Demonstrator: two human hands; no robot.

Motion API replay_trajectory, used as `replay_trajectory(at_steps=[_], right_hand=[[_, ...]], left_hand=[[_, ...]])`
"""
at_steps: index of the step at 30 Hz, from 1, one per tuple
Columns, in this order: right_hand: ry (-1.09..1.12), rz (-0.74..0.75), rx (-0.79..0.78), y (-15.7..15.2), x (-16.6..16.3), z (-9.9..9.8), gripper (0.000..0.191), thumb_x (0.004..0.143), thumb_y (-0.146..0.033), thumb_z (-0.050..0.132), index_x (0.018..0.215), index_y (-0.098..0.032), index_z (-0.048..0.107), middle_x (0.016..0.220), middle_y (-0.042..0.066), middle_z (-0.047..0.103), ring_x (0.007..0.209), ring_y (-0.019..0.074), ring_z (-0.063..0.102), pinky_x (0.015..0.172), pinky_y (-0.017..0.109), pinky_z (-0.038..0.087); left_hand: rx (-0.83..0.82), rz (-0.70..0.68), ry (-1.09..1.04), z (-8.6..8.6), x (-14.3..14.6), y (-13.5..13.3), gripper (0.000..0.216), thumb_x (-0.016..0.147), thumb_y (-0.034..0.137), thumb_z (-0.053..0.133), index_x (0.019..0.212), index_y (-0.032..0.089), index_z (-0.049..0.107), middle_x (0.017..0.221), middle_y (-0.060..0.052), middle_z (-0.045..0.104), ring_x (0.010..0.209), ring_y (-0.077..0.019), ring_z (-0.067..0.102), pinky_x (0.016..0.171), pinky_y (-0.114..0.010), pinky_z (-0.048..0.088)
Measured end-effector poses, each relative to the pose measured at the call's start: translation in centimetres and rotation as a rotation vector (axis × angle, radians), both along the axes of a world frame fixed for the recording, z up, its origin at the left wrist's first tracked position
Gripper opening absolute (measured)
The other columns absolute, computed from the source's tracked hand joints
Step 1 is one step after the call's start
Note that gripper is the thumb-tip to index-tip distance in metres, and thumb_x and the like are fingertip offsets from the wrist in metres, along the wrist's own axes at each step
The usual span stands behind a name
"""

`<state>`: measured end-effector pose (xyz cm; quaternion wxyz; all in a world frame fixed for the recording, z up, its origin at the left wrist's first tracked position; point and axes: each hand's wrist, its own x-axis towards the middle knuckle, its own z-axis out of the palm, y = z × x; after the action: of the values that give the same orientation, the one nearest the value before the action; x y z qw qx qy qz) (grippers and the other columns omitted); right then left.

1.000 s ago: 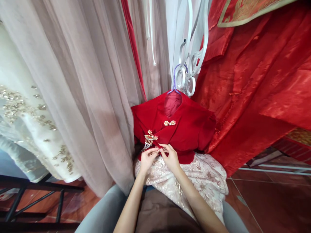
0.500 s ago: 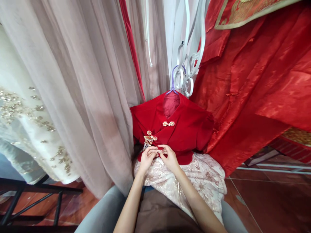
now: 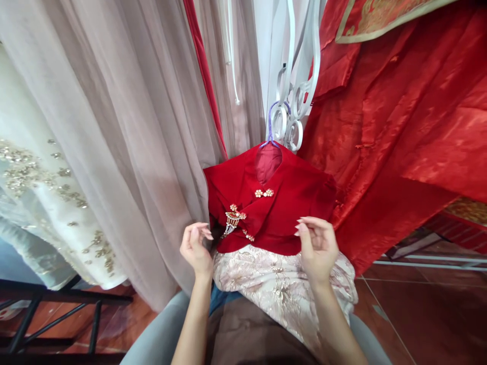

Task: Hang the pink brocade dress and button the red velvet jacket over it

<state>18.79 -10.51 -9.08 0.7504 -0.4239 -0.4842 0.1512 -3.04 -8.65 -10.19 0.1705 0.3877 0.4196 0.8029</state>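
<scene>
A red velvet jacket [image 3: 289, 208] hangs before me, its lower edge over a pale gold-patterned skirt [image 3: 274, 284] across my lap. Jewelled flower clasps [image 3: 264, 193] sit below its collar. A fan-shaped brooch [image 3: 233, 221] with hanging beads lies lower left, and a small beaded clasp [image 3: 248, 235] is beside it. My left hand [image 3: 196, 247] is raised left of the brooch, fingers loosely curved, thumb apart, holding nothing. Over the right side of the jacket's hem, my right hand [image 3: 318, 248] is likewise empty, its fingers bent and parted.
The jacket is on a purple hanger [image 3: 270, 121] hooked on a white scrollwork stand [image 3: 294, 114]. A greyish-pink curtain [image 3: 133, 152] hangs at left, near a beaded white gown [image 3: 53, 192]. Red satin robes [image 3: 399, 126] hang at right. Black metal legs [image 3: 95, 324] stand lower left.
Both hands have let go of the small beaded clasp and moved apart, left hand to the left and right hand to the right. The jacket stays in place.
</scene>
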Motion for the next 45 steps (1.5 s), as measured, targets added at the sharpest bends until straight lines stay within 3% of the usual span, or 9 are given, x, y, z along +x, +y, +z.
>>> replay_trajectory(at_steps=[4, 7, 11, 15, 20, 27, 37, 42, 45], right_hand=[[0.06, -0.05, 0.036, -1.0, 0.4, 0.8, 0.01, 0.083, -0.025, 0.061, 0.089, -0.018, 0.058, 0.084, 0.003, 0.059, 0.067, 0.0122, 0.059, 0.056, 0.024, 0.05], [0.027, 0.002, -0.031, -0.5, -0.2, -0.1, 0.01, 0.084, -0.026, 0.06, 0.09, -0.019, 0.057, 0.084, 0.004, 0.06, 0.069, 0.0129, 0.06, 0.058, 0.024, 0.051], [-0.073, 0.214, -0.246, 1.1, -1.9, -3.1, 0.016, 0.085, -0.028, 0.055, 0.099, -0.02, 0.057, 0.094, 0.008, 0.063, 0.081, 0.0164, 0.062, 0.061, 0.026, 0.055], [-0.18, 0.448, -0.422, 2.4, -3.8, -7.1, 0.027, 0.082, -0.026, 0.056, 0.108, -0.021, 0.056, 0.103, 0.009, 0.064, 0.095, 0.0191, 0.064, 0.075, 0.033, 0.057], [-0.219, 0.445, -0.414, 2.7, -5.1, -9.4, 0.019, 0.083, -0.027, 0.053, 0.1, -0.021, 0.054, 0.099, 0.008, 0.065, 0.09, 0.0181, 0.065, 0.076, 0.033, 0.057], [-0.223, 0.43, -0.416, 2.8, -4.9, -9.3, 0.013, 0.082, -0.029, 0.057, 0.092, -0.021, 0.058, 0.088, 0.006, 0.066, 0.08, 0.0172, 0.066, 0.071, 0.031, 0.058], [-0.164, 0.483, -0.452, 2.7, -4.8, -8.6, 0.013, 0.078, -0.028, 0.06, 0.087, -0.019, 0.061, 0.083, 0.006, 0.069, 0.076, 0.0177, 0.067, 0.07, 0.032, 0.057], [-0.158, 0.675, -0.475, 2.5, -2.9, -7.0, 0.012, 0.072, -0.024, 0.064, 0.082, -0.018, 0.062, 0.077, 0.003, 0.067, 0.07, 0.0154, 0.064, 0.067, 0.029, 0.054], [-0.142, 0.807, -0.459, 2.5, -1.5, -6.0, 0.012, 0.074, -0.026, 0.065, 0.082, -0.018, 0.063, 0.078, 0.002, 0.066, 0.074, 0.0148, 0.064, 0.07, 0.028, 0.052]], left_hand=[[0.067, 0.004, 0.0, 0.9, 0.1, -0.7, 0.033, 0.086, 0.036, 0.044, 0.069, 0.014, 0.061, 0.055, 0.001, 0.05, 0.047, -0.009, 0.045, 0.045, -0.019, 0.036], [-0.034, -0.122, 0.13, 0.4, 0.3, -0.4, 0.032, 0.087, 0.035, 0.045, 0.071, 0.015, 0.064, 0.056, 0.001, 0.053, 0.049, -0.0096, 0.047, 0.049, -0.02, 0.039], [-0.344, -0.449, 0.506, -1.6, 1.3, 0.3, 0.018, 0.081, 0.033, 0.058, 0.08, 0.019, 0.069, 0.077, -0.004, 0.066, 0.069, -0.0156, 0.06, 0.062, -0.024, 0.048], [-0.451, -0.459, 0.646, -4.8, 2.6, 0.9, 0.024, 0.074, 0.025, 0.064, 0.097, 0.02, 0.068, 0.096, -0.007, 0.068, 0.087, -0.0209, 0.063, 0.079, -0.032, 0.05], [-0.478, -0.476, 0.622, -6.2, 2.8, 1.4, 0.018, 0.075, 0.025, 0.063, 0.091, 0.019, 0.068, 0.088, -0.008, 0.07, 0.082, -0.0214, 0.065, 0.081, -0.034, 0.049], [-0.474, -0.548, 0.542, -5.7, 2.1, 1.7, 0.018, 0.073, 0.036, 0.067, 0.077, 0.018, 0.069, 0.077, -0.005, 0.071, 0.072, -0.0184, 0.066, 0.071, -0.028, 0.051], [-0.483, -0.512, 0.459, -6.1, 2.9, 1.3, 0.012, 0.07, 0.025, 0.068, 0.077, 0.016, 0.067, 0.073, -0.004, 0.069, 0.069, -0.0158, 0.064, 0.07, -0.027, 0.051], [-0.397, -0.441, 0.072, -4.7, 2.9, 2.8, 0.032, 0.07, 0.039, 0.07, 0.091, 0.015, 0.067, 0.089, -0.007, 0.071, 0.084, -0.0174, 0.066, 0.081, -0.03, 0.052], [-0.376, -0.581, -0.182, -3.5, 3.1, 4.0, 0.039, 0.071, 0.046, 0.069, 0.093, 0.014, 0.069, 0.101, -0.012, 0.07, 0.096, -0.0212, 0.066, 0.089, -0.036, 0.05]])
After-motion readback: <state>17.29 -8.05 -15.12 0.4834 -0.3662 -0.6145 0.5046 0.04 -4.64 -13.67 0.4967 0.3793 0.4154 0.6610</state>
